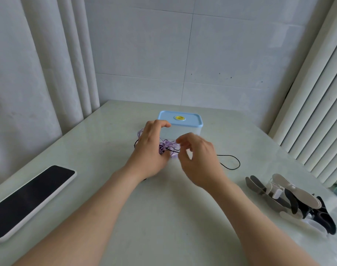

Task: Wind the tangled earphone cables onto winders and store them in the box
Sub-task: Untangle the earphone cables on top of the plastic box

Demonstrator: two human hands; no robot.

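In the centre of the frame, a tangle of purple and black earphone cables (167, 147) lies on a pale table (163, 208). It sits just in front of a clear box (183, 131), whose blue lid (180, 120) is on. The left hand (151, 150) curls over the tangle's left side and grips it, thumb pressed in. The right hand (199, 160) is blurred. Its fingers curl at the tangle's right edge, perhaps pinching a strand; I cannot tell. A black loop (231, 162) trails right. Flat winders (290, 202) are piled at lower right, and a phone (29, 200) lies at lower left.
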